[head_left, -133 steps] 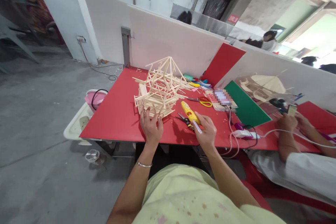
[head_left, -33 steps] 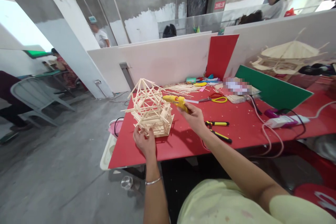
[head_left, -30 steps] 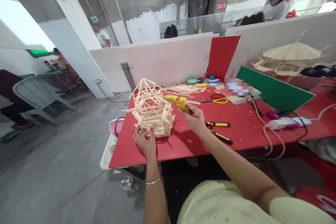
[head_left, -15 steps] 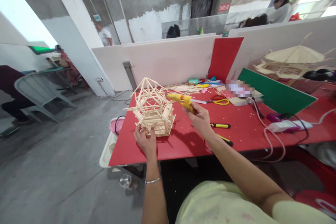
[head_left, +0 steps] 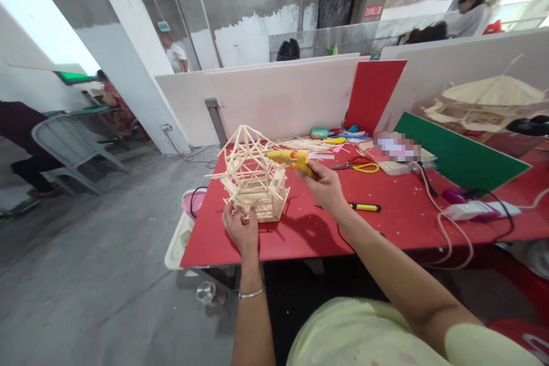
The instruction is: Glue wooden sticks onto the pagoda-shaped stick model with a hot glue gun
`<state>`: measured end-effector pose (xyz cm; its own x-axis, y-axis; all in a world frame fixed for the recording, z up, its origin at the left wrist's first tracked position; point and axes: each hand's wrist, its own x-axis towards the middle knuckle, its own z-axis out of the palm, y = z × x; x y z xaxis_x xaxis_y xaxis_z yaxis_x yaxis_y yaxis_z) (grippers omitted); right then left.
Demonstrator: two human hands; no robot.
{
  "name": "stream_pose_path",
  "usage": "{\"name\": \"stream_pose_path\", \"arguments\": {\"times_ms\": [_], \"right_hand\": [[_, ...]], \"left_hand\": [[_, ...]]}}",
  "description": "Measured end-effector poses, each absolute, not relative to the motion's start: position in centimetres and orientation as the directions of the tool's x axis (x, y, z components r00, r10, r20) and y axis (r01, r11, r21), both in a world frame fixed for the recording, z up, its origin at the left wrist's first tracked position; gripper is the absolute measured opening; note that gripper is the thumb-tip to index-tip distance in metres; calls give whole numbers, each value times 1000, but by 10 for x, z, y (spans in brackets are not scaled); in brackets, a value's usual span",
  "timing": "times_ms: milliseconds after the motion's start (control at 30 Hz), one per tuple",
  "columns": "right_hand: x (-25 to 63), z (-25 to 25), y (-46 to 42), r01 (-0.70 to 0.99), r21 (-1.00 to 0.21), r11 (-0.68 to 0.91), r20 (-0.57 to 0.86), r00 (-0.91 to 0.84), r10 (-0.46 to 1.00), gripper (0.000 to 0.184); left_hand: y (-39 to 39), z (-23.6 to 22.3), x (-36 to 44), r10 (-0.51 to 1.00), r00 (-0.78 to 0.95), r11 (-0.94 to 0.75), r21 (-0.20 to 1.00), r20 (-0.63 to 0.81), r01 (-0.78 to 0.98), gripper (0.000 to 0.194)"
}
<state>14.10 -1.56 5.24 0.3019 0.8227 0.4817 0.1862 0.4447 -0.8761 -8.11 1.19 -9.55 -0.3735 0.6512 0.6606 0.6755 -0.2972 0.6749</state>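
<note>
A model pavilion of thin wooden sticks (head_left: 257, 189) stands on the red tabletop (head_left: 300, 234), its open roof frame rising to a point. My left hand (head_left: 241, 229) grips its lower front left edge, thumb in front and fingers at the side. In my right hand (head_left: 323, 186) is a yellow hot glue gun (head_left: 289, 157), its nozzle pointing left at the upper right part of the roof frame. Whether the tip touches a stick I cannot tell. Loose sticks (head_left: 295, 144) lie behind the model.
Right of the model lie scissors with yellow handles (head_left: 364, 167) and a yellow-and-black tool (head_left: 364, 207). A green board (head_left: 458, 151) and a power strip (head_left: 476, 210) with cables are farther right. A white partition (head_left: 278, 97) stands behind. Other people sit or stand in the background.
The glue gun has moved slightly left, so its nozzle now overlaps the roof frame in view. My left hand keeps its hold on the model. The whole view has shifted a little.
</note>
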Motion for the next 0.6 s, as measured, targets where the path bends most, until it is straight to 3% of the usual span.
{"name": "stream_pose_path", "arguments": {"times_ms": [200, 433, 600], "right_hand": [[141, 66, -2, 150, -934, 324, 355, 288, 890, 55], [157, 43, -25, 185, -931, 314, 363, 397, 843, 46], [158, 38, -42, 188, -941, 283, 332, 333, 883, 45]], "left_hand": [[13, -96, -82, 629, -367, -313, 655, 686, 688, 22], [12, -96, -81, 621, -371, -326, 658, 691, 679, 20], [12, -97, -81, 634, -380, -320, 676, 674, 664, 22]]}}
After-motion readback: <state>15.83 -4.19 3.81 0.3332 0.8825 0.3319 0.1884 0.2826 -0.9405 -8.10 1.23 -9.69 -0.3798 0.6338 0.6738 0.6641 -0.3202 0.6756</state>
